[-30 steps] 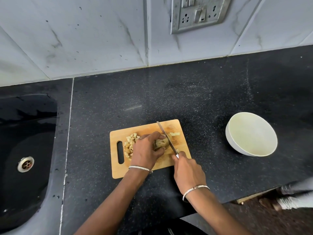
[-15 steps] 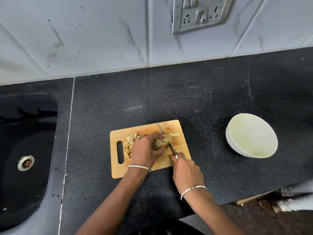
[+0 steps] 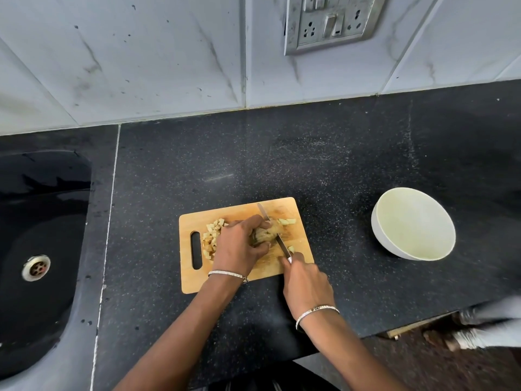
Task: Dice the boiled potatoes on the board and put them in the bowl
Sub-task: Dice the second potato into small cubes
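**Black desk [image 3: 310,165], tiled wall: dicing cut**

Sink [image 3: 42,221] lies at left. On the board [image 3: 197,280], left hand [image 3: 239,246] fingers clamp the potato [image 3: 266,234]; right hand [image 3: 307,283] fingers wrap the knife [image 3: 283,246], blade across it. Tuck fingertips clear and cut straight down. Diced pieces [image 3: 211,235] lie beside the left hand; the bowl [image 3: 375,221] stands well apart at right.

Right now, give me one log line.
left hand holds potato | right hand grips knife, blade on potato | dice on board | bowl empty
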Action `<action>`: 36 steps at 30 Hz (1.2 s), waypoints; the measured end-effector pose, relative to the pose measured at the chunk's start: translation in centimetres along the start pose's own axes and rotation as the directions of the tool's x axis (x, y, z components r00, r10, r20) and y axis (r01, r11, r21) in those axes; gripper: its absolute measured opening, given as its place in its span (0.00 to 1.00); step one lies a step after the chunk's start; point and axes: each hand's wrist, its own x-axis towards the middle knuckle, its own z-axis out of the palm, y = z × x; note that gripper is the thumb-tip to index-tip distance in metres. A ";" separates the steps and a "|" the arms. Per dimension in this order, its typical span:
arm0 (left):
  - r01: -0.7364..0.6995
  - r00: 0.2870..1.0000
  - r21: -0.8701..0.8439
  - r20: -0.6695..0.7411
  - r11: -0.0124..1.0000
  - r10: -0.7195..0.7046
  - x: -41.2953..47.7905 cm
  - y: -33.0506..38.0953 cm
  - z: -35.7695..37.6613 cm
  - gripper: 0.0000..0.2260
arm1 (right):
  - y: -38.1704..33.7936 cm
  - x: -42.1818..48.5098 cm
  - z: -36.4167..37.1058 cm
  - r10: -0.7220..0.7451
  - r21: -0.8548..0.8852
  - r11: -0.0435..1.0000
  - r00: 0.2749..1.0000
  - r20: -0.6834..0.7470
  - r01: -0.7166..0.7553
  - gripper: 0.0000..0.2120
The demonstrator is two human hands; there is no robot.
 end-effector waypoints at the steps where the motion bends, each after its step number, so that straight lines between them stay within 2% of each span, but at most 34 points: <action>1: 0.004 1.000 0.029 0.006 1.000 -0.004 -0.1 0.2 0.0 0.15 | 0.0 0.0 0.0 0.000 0.000 1.000 1.000 0.001 0.000 0.19; 4: -0.071 0.997 0.166 0.037 0.984 0.065 -0.5 0.6 0.1 0.22 | 0.0 0.0 0.0 0.003 -0.004 1.000 1.000 0.010 -0.003 0.19; 6: -0.113 0.993 0.182 0.060 0.977 0.103 -0.3 0.7 0.3 0.26 | 0.0 0.0 -0.1 0.009 -0.006 1.000 1.000 0.019 -0.009 0.19; 15: -0.116 0.992 0.224 0.076 0.968 0.102 0.9 1.4 0.7 0.18 | 0.1 0.0 -0.1 0.009 -0.003 1.000 0.999 0.034 -0.009 0.19; 36: -0.227 0.974 0.225 0.060 0.947 0.219 0.7 0.8 0.9 0.16 | -0.2 0.0 -0.2 0.026 -0.050 0.998 0.999 0.037 -0.024 0.17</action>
